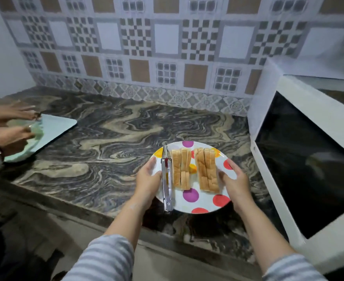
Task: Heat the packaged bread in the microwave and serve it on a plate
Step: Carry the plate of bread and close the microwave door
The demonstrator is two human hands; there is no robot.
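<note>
We see a marbled counter (110, 138) filling the frame's middle, a spotted plate (193, 201) at lower centre, a pale board (55, 126) at left, a microwave (309, 151) at right.

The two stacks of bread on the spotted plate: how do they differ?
The left bread stack lies beside the metal tongs; the right bread stack lies next to the right hand. The left stack looks narrower, the right one wider. Both are sliced and lie on the plate.

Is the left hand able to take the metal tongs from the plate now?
Probably yes: the left hand holds the plate rim right beside the tongs, nothing between them, but it must first release the plate.
</note>
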